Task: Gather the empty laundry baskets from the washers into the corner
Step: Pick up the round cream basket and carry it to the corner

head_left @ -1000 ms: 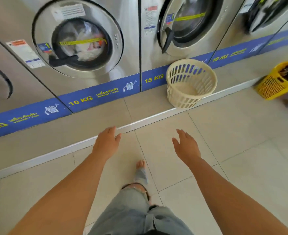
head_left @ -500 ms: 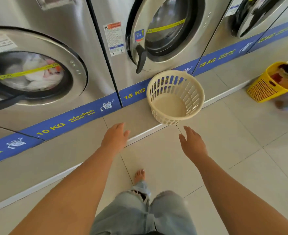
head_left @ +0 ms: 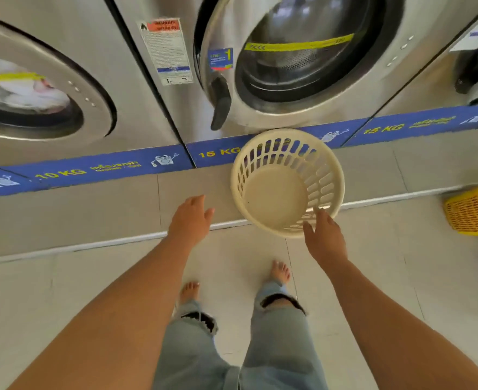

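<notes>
1. The cream basket [head_left: 287, 181] is showing smooth, slotted plastic with a soft sheen.
2. The washers [head_left: 311, 60] are gleaming in brushed metal, with glossy glass doors.
3. The floor tiles [head_left: 372, 263] are looking smooth and faintly glossy.
4. The yellow basket [head_left: 474, 212] is showing meshed plastic.
5. The jeans [head_left: 277, 344] are showing frayed denim cloth.

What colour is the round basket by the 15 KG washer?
Cream, with slotted walls: the round basket shows plainly in the head view.

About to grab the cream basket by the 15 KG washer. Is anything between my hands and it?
Nothing visible. The right hand is already at the cream basket's near rim; bare ledge separates it from the left hand.
</notes>
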A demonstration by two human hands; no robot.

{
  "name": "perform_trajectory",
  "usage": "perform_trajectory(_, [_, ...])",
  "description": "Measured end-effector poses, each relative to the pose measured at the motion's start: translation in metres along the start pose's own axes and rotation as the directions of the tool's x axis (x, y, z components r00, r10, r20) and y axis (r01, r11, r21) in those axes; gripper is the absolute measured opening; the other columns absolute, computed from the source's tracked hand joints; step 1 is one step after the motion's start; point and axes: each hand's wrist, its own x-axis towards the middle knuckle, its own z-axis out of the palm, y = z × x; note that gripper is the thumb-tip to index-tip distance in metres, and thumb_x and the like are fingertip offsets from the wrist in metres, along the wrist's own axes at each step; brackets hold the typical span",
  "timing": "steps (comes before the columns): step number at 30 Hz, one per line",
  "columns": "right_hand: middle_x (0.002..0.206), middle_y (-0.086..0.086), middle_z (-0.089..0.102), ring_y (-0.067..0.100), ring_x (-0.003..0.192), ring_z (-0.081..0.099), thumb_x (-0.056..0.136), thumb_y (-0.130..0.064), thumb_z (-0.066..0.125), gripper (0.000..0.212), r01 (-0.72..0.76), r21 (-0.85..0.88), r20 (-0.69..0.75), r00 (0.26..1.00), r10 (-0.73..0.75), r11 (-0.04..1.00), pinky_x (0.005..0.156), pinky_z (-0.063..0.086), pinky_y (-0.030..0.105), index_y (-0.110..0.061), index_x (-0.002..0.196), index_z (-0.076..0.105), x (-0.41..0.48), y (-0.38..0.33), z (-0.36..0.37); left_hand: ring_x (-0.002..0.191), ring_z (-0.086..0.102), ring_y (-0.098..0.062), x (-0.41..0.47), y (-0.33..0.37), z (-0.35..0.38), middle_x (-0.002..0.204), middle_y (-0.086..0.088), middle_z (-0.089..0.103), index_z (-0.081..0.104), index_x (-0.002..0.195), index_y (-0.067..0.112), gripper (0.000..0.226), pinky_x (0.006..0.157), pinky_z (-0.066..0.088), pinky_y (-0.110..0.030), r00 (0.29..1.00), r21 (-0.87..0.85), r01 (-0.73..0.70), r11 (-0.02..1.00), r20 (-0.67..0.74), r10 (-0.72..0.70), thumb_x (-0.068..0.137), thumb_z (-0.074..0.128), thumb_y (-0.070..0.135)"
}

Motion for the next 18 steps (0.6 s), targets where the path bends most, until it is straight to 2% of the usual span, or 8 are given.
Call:
perform_trajectory(5, [0.143,0.008,0.048,0.034,0.125,0.048,0.095,-0.026,0.05,0.049,0.073,-0.057,0.019,0.997,-0.072,0.996,0.101,0.042,0.048,-0.014,0.142,0.039,0.078,0.035,-0.023,0.136,0.039,-0.036,0.038,0.059,0.045,0.152,-0.017,0.035,0.034,0.148,0.009,0.053,0.108,0.033,-0.043,0.987,-0.154,0.16,0.975,-0.003,-0.163,0.101,0.043,0.031])
perform_trajectory(9, [0.152,0.007,0.038,0.031,0.136,0.038,0.096,-0.028,0.049,0.055,0.03,-0.053,0.037,0.999,-0.028,0.998,0.11,0.035,0.048,-0.017,0.147,0.032,0.141,0.06,-0.02,0.132,0.042,-0.035,0.082,0.086,0.076,0.146,-0.017,0.041,0.038,0.145,0.011,0.05,0.104,0.036,-0.043,0.972,-0.247,0.219,0.944,-0.028,-0.232,0.1,0.045,0.03])
perform_trajectory(12, [0.154,0.006,0.034,0.031,0.139,0.033,0.096,-0.028,0.049,0.057,-0.021,-0.027,0.018,1.0,0.022,0.999,0.112,0.031,0.047,-0.017,0.148,0.029,0.18,0.079,-0.01,0.134,0.04,-0.033,0.114,0.092,0.098,0.147,-0.015,0.04,0.034,0.148,0.013,0.054,0.105,0.036,-0.044,0.963,-0.269,0.246,0.931,-0.039,-0.266,0.099,0.047,0.03])
perform_trajectory(15, [0.16,0.006,0.02,0.032,0.143,0.026,0.097,-0.029,0.048,0.06,-0.05,-0.047,0.004,0.999,0.051,0.998,0.114,0.028,0.047,-0.019,0.151,0.022,0.217,0.097,0.004,0.138,0.036,-0.033,0.145,0.088,0.122,0.151,-0.015,0.035,0.028,0.151,0.016,0.058,0.108,0.035,-0.047,0.958,-0.248,0.266,0.932,-0.045,-0.285,0.098,0.048,0.028])
perform_trajectory(18, [0.162,0.006,0.011,0.034,0.143,0.024,0.097,-0.03,0.048,0.063,-0.055,-0.022,-0.019,0.998,0.055,0.998,0.112,0.03,0.05,-0.027,0.152,0.017,0.252,0.112,0.017,0.143,0.027,-0.033,0.167,0.081,0.146,0.157,-0.017,0.025,0.023,0.153,0.021,0.06,0.111,0.032,-0.047,0.95,-0.204,0.286,0.936,-0.068,-0.305,0.099,0.047,0.029])
